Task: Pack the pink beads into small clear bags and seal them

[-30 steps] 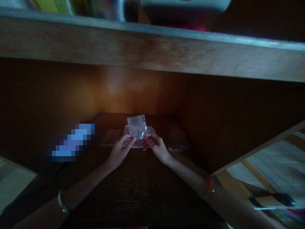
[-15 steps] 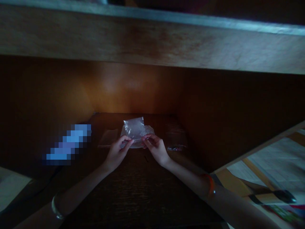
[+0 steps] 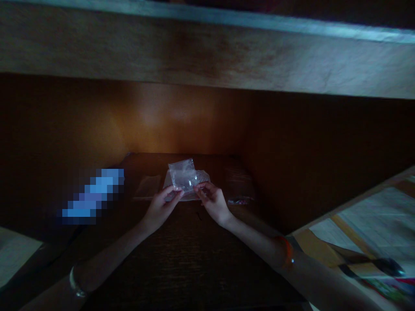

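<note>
Two bare hands reach out over a dark wooden desk. The left hand and the right hand are close together, and they hold a small clear plastic bag between them. The left fingers are bent and pinch the bag's lower left side. The right fingers are bent too and pinch its lower right side. Neither hand is open, and neither hand is making a tight fist.

The bag is up in front of the hands, above the middle of the desk. A second piece of clear plastic lies behind it and pokes out to the right. It is too dark to see if anything is inside them.

A flat see-through bag lies on the desk to the left of the hands. Another flat bag lies to the right, with a small pink bit near its bottom edge. A blurred blue patch hides something on the left.

A wooden shelf board runs across the top. A metal bangle sits on the left wrist, and an orange band sits on the right wrist. Papers lie at the lower right.
</note>
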The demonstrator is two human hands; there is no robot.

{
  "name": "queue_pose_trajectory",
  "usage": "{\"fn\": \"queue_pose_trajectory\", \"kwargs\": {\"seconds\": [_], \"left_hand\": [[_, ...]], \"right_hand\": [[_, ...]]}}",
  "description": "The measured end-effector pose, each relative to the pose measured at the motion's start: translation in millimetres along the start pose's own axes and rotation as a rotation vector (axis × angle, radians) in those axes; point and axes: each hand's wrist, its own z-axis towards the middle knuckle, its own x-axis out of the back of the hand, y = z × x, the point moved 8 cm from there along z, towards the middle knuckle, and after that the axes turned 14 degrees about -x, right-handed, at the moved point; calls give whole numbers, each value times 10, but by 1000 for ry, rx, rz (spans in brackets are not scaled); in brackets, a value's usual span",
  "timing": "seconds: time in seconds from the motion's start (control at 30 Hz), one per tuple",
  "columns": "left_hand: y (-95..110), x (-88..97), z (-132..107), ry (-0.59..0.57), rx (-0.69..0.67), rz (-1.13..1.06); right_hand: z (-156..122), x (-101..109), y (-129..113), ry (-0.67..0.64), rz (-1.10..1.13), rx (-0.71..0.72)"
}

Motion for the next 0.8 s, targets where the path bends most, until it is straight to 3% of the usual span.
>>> {"fn": "queue_pose_trajectory", "kwargs": {"seconds": [0.3, 0.8], "left_hand": [[12, -13, -19, -27, -25, 49], [-5, -49, -50, -62, -56, 34]], "right_hand": [[-16, -114, -10, -95, 39, 71], [-21, -149, -5, -137, -7, 87]]}}
